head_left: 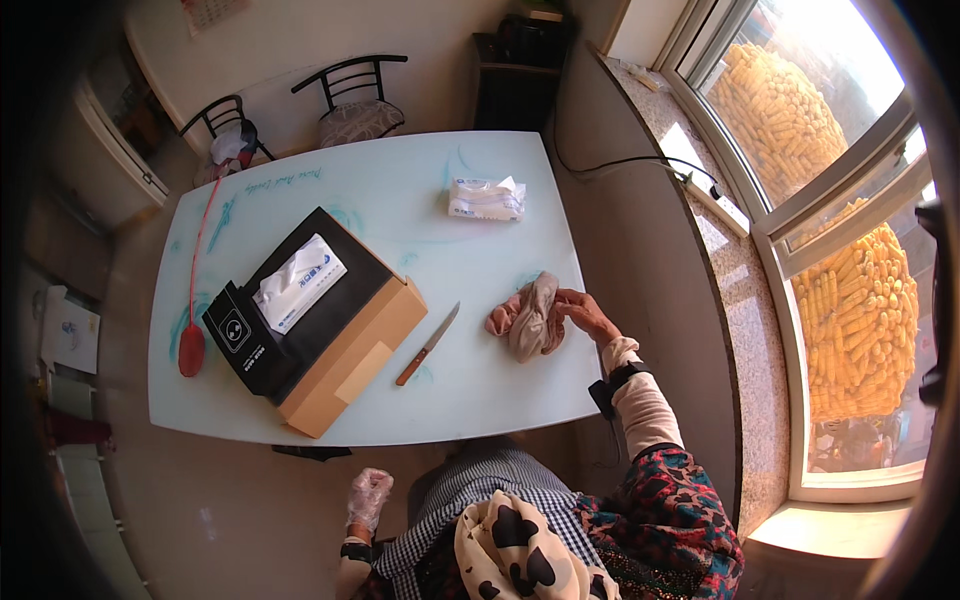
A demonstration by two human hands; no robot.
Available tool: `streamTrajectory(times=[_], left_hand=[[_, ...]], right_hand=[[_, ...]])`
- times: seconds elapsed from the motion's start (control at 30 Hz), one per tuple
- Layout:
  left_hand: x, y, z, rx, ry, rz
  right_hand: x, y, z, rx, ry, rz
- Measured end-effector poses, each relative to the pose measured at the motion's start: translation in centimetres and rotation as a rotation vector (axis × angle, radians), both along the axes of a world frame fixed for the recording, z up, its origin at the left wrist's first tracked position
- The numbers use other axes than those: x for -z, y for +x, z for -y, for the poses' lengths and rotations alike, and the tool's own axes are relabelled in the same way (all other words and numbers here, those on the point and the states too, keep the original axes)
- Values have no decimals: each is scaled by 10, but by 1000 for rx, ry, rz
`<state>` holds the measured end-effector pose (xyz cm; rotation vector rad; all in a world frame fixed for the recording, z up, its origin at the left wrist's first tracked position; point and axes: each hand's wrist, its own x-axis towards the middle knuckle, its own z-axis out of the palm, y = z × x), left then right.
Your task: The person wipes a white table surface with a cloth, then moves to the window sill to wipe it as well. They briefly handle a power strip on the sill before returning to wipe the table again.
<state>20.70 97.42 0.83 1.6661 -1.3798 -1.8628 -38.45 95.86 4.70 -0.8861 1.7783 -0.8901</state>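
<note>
My bare right hand (585, 311) reaches over the right side of the glass-topped table (420, 262), its fingers at the edge of a crumpled beige and pink cloth (531, 319); whether they pinch it is hard to tell. Left of the cloth lies a knife with a wooden handle (412, 367), its blade pointing away from me. My left hand (367, 499), in a clear plastic glove, hangs below the table's near edge with its fingers curled; nothing shows in it. A black and brown cardboard box (352, 341) bears a soft tissue pack (300, 283).
A second tissue pack (487, 199) lies at the table's far right, a red fly swatter (192, 351) along its left side. Two chairs (360, 120) stand beyond the far edge. The windowsill at right holds a power strip (720, 206) with a cable.
</note>
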Motion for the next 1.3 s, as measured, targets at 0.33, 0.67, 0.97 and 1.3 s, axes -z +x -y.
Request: streamTrajectory(times=[0.33,0.67,0.97,1.3], left_hand=[[7,-29,-8,-25,84,140],[24,-48,-9,134,138,327],[9,-63,-20,-26,167,406],[56,-5,-49,-110,347,162]], right_hand=[[14,75,23,-527,-264,-1020],[24,64,41,-478,-485,-848],[20,6,197,-539,-483,-1000],[-8,-129,83,-49,362,-1105]])
